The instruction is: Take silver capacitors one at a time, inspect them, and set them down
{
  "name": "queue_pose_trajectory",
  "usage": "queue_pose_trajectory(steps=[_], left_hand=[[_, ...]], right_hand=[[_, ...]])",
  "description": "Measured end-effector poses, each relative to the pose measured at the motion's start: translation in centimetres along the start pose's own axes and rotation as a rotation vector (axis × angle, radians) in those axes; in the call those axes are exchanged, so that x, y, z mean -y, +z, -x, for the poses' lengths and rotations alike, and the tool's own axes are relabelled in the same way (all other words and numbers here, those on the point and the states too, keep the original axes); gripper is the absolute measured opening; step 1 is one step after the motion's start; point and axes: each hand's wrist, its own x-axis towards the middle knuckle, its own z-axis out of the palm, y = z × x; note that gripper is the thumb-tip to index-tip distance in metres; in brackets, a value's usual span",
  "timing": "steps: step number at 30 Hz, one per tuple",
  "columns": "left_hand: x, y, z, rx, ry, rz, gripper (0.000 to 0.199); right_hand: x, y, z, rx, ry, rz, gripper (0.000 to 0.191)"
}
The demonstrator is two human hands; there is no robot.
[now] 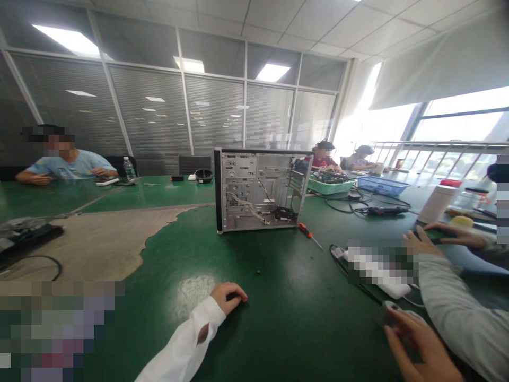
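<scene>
Mine: 2 hands, left hand (pixel 228 297) and right hand (pixel 415 350)
Just ahead of my left hand: 1 tiny screw (pixel 258 271)
Past my left hand: 1 PC case (pixel 258 191), 1 screwdriver (pixel 307 232)
Past my right hand: 1 blue basket (pixel 382 185), 1 green tray (pixel 330 185), 2 co-worker hands (pixel 421 244)

A loose white long sleeve (pixel 181 345) covers the person's left arm (pixel 167 366) to the wrist, with a small dark oval hole (pixel 203 333) near the cuff.

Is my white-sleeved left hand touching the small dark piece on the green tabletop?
Apart. The head view shows green tabletop between the white-sleeved left hand and the small dark piece.
</scene>
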Motion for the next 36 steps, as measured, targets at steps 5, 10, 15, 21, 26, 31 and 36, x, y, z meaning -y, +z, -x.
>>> queue_pose_trajectory(steps=[5,10,15,21,26,31,36], left_hand=[[0.3,0.1,-0.1,0.001,0.004,-0.002,0.016],[0.0,-0.1,0.1,0.012,0.017,-0.037,0.016],[-0.5,-0.3,0.2,0.033,0.008,-0.068,0.017],[-0.6,-0.4,0.2,0.031,-0.011,-0.07,0.018],[-0.1,-0.2,0.2,0.016,-0.005,-0.076,0.018],[0.0,-0.1,0.1,0.019,-0.004,-0.066,0.018],[-0.1,-0.1,0.0,0.007,-0.003,-0.067,0.018]], right_hand=[[10.5,5.8,-1.7,0.52,-0.418,-0.079,0.043],[15.6,12.6,-4.2,0.629,-0.592,-0.005,0.051],[15.8,16.1,-6.2,0.58,-0.636,-0.06,0.039],[13.5,12.8,-4.9,0.514,-0.699,-0.187,0.028],[8.6,6.1,-3.6,0.319,-0.666,-0.004,0.023],[0.4,-1.4,-3.9,-0.132,-0.281,0.298,0.025],[-5.6,-3.8,-3.3,-0.094,-0.087,0.407,0.028]])
